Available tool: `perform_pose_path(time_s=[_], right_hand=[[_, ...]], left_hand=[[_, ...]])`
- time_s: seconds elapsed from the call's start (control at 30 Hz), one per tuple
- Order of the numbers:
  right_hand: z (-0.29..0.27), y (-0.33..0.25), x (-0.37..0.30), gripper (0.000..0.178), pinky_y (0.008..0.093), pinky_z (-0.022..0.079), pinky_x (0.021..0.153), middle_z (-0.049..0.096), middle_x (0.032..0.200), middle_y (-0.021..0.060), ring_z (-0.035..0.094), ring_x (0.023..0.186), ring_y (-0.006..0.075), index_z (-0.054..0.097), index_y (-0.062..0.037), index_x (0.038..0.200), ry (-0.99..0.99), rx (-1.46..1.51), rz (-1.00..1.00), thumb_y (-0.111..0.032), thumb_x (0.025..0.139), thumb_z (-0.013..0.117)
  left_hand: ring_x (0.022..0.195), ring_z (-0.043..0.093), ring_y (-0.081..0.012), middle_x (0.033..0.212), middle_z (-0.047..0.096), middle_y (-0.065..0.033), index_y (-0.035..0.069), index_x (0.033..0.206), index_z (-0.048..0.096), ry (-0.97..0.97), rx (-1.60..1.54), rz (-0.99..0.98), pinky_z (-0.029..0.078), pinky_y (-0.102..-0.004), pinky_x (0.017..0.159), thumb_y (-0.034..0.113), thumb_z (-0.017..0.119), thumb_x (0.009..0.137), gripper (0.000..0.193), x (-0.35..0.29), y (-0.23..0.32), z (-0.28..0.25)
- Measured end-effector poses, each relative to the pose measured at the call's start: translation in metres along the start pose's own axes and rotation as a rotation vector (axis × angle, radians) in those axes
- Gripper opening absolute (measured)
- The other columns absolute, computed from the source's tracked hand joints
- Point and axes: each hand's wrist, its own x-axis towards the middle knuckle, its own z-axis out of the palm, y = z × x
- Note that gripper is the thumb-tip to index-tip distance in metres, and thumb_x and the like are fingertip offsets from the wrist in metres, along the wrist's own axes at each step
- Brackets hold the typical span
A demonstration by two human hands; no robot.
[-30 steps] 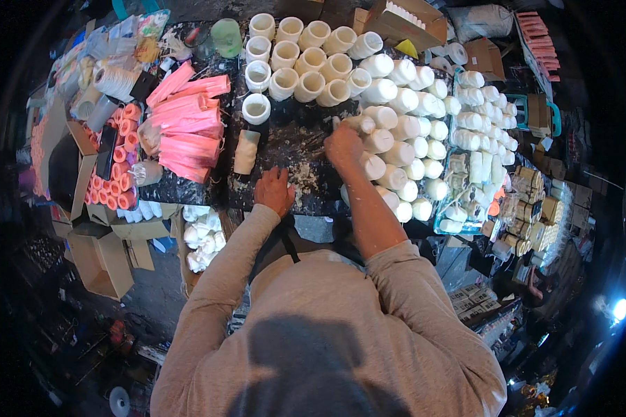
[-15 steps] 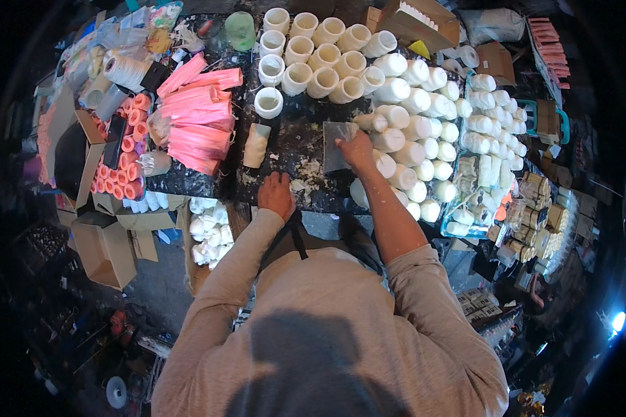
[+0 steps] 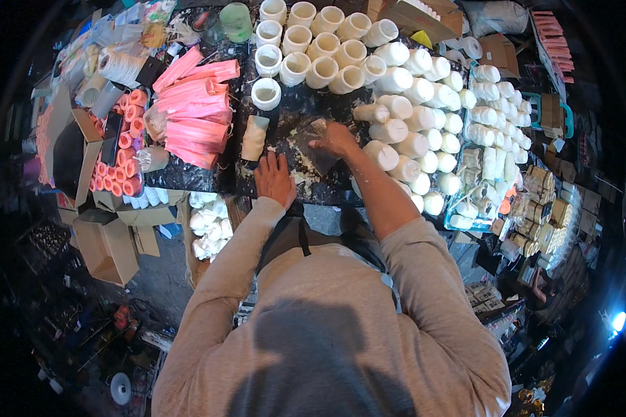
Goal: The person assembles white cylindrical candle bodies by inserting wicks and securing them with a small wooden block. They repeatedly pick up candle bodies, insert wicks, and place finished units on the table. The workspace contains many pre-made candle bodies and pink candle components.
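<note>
My right hand (image 3: 336, 140) grips a thin, flat grey rectangular plate (image 3: 322, 158), pressed to the dark worktable. Its fingers are closed on the plate's edge, among crumbly pale scraps (image 3: 300, 163). Near the table's front edge, my left hand (image 3: 276, 182) lies palm down with fingers stretched out, holding nothing. Just beyond its fingertips is a cream, wavy-sided block (image 3: 255, 137) that looks like wax. Right of my right hand, white cylinders like candles (image 3: 391, 130) lie stacked with their ends facing me.
Several white round cups (image 3: 323, 72) stand in rows at the back. Pink bundles (image 3: 198, 115) and pink tubes (image 3: 124, 156) lie to the left. An open cardboard box (image 3: 104, 247) and a box of white pieces (image 3: 210, 226) sit below the table's front edge.
My right hand has moved left with the plate, which is now turned at a slant over the scraps. My left hand has shifted slightly forward, its fingers more spread.
</note>
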Motion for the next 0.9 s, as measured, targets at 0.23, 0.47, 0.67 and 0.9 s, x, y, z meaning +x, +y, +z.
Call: perform_pose_path(time_s=[0.23, 0.47, 0.67, 0.9], right_hand=[[-0.014, -0.001, 0.013, 0.075, 0.0484, 0.055, 0.096, 0.071, 0.120, 0.0316, 0.069, 0.114, 0.0446, 0.070, 0.0098, 0.116, 0.439, 0.265, 0.525, -0.053, 0.078, 0.085], [-0.013, -0.021, 0.021, 0.086, 0.0481, 0.054, 0.098, 0.068, 0.122, 0.0345, 0.068, 0.115, 0.0451, 0.065, 0.0131, 0.122, 0.205, 0.081, 0.376, -0.057, 0.077, 0.084], [-0.022, -0.029, 0.028, 0.084, 0.0485, 0.056, 0.095, 0.072, 0.115, 0.0310, 0.071, 0.109, 0.0448, 0.065, 0.0091, 0.122, 0.196, 0.037, 0.316, -0.059, 0.077, 0.083], [-0.002, -0.056, -0.019, 0.051, 0.0538, 0.056, 0.086, 0.074, 0.103, 0.0243, 0.070, 0.099, 0.0449, 0.066, -0.0090, 0.122, -0.108, -0.306, -0.254, -0.043, 0.086, 0.078]], left_hand=[[0.158, 0.014, -0.0467, 0.166, 0.026, -0.0272, -0.003, 0.155, 0.038, -0.075, -0.053, 0.006, 0.017, -0.0614, 0.124, 0.041, 0.070, 0.094, 0.082, 0.000, 0.007, 0.015], [0.154, 0.024, -0.0464, 0.164, 0.034, -0.0218, 0.001, 0.151, 0.046, -0.185, -0.160, 0.071, 0.019, -0.0616, 0.124, 0.036, 0.070, 0.093, 0.071, -0.029, -0.001, 0.019], [0.154, 0.023, -0.0469, 0.163, 0.030, -0.0289, -0.003, 0.151, 0.043, 0.031, -0.164, -0.186, 0.016, -0.0607, 0.125, 0.038, 0.074, 0.089, 0.080, -0.057, -0.029, 0.027], [0.157, 0.009, -0.0523, 0.166, 0.017, -0.0358, -0.014, 0.153, 0.033, 0.129, -0.099, -0.155, 0.006, -0.0619, 0.127, 0.047, 0.069, 0.093, 0.093, -0.040, -0.039, 0.049]])
